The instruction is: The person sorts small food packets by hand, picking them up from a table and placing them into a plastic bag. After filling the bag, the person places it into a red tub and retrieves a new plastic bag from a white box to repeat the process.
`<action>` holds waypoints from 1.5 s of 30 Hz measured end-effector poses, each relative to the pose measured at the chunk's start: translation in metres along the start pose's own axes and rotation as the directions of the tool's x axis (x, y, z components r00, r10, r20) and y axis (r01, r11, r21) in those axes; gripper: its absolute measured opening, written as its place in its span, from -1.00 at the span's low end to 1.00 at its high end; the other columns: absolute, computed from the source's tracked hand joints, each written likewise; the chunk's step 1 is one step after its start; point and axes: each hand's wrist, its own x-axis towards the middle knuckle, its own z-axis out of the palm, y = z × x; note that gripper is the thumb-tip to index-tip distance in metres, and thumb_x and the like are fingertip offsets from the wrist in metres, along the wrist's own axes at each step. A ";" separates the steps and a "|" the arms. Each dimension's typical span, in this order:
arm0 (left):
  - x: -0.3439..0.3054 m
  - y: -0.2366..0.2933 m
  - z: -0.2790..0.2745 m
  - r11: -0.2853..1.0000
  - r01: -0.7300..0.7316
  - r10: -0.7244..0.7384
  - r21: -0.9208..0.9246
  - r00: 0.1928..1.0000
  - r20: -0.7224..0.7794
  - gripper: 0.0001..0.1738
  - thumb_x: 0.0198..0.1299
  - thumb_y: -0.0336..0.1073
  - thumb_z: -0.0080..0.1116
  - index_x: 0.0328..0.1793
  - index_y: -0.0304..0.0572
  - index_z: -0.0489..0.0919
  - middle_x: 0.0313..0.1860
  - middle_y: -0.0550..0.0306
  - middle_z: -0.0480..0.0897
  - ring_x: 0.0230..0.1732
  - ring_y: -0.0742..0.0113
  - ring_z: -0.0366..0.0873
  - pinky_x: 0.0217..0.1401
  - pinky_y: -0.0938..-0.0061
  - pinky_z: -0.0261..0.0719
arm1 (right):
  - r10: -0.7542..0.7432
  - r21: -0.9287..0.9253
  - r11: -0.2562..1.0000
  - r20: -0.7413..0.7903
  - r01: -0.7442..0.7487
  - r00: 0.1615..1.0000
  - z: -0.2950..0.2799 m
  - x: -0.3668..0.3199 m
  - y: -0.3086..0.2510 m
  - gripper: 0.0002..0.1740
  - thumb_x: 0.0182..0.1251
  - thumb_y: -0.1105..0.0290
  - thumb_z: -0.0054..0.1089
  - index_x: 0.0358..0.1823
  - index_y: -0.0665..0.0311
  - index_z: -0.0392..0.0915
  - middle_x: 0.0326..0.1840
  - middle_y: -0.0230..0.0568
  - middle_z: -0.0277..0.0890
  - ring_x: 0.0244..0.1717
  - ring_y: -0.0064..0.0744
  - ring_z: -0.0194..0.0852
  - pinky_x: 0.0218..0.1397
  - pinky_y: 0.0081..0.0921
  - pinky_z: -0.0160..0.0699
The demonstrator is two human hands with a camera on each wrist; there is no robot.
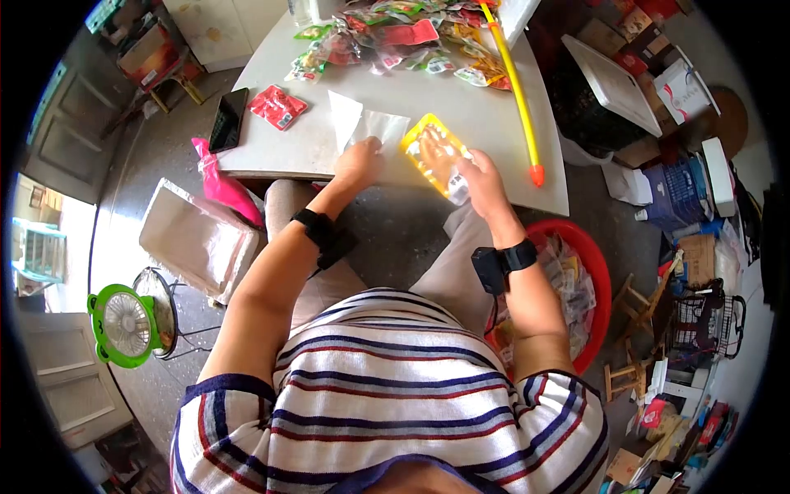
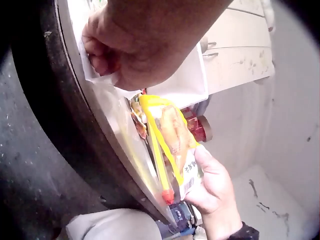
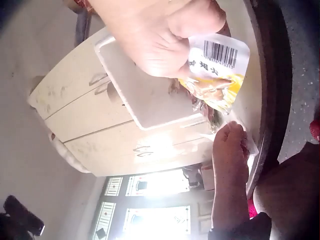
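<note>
Cluttered home: cabinet [image 1: 216, 31], fan [image 1: 127, 323], boxes [image 1: 607, 36]

bright daylight, fisheye edges, window glare

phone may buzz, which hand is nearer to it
Left. The left hand grips a clear bag on the table, to the right of the phone. The right hand is farther right, holding a yellow packet.
</note>
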 end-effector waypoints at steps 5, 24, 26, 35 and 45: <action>-0.005 0.006 0.004 0.995 -0.046 0.039 -0.084 0.995 -0.088 -0.69 -0.06 -0.23 -0.14 -0.20 -0.19 0.45 -0.34 -0.11 0.52 -0.25 -0.01 0.45 -0.21 0.27 0.39 | 0.071 -0.001 0.997 0.194 -0.072 0.978 0.011 0.002 -0.013 -0.67 0.11 0.41 -0.02 -0.10 0.45 0.32 -0.25 -0.35 0.34 -0.32 -0.68 0.27 -0.32 -0.76 0.26; -0.030 0.033 -0.017 0.967 -0.256 0.256 -0.012 0.967 0.000 -0.72 -0.02 -0.22 -0.08 -0.17 -0.10 0.46 -0.32 -0.08 0.50 -0.27 0.02 0.46 -0.24 0.33 0.39 | 0.291 -0.186 0.952 0.318 -0.242 0.902 0.021 0.057 0.024 -0.80 -0.03 0.49 -0.08 -0.34 0.39 0.41 -0.54 -0.29 0.41 -0.55 -0.48 0.38 -0.53 -0.58 0.34; -0.033 0.037 -0.021 0.964 -0.265 0.265 -0.007 0.964 0.017 -0.73 -0.01 -0.24 -0.10 -0.17 -0.09 0.46 -0.31 -0.07 0.50 -0.26 0.03 0.45 -0.23 0.33 0.39 | 0.070 -0.412 0.911 0.168 0.005 0.983 0.024 0.056 0.020 -0.80 -0.03 0.48 -0.07 -0.35 0.41 0.41 -0.55 -0.24 0.41 -0.55 -0.46 0.38 -0.54 -0.55 0.33; -0.016 0.009 0.008 0.971 -0.238 0.238 -0.020 0.971 -0.021 -0.75 0.01 -0.24 -0.12 -0.17 -0.06 0.45 -0.28 -0.02 0.50 -0.24 0.04 0.45 -0.23 0.33 0.39 | 0.075 -0.024 0.997 -0.090 -0.077 0.993 0.048 0.067 0.062 -0.78 -0.05 0.47 0.02 -0.33 0.41 0.38 -0.54 -0.26 0.39 -0.63 -0.52 0.32 -0.62 -0.60 0.31; -0.019 0.009 0.009 0.954 -0.296 0.289 -0.052 0.951 -0.110 -0.74 -0.01 -0.27 -0.12 -0.16 -0.07 0.44 -0.30 -0.03 0.50 -0.27 0.04 0.46 -0.25 0.31 0.40 | 0.178 0.044 0.984 -0.071 -0.175 0.982 0.061 0.058 0.040 -0.89 0.00 0.54 -0.05 -0.39 0.36 0.34 -0.56 -0.31 0.35 -0.65 -0.59 0.29 -0.68 -0.66 0.28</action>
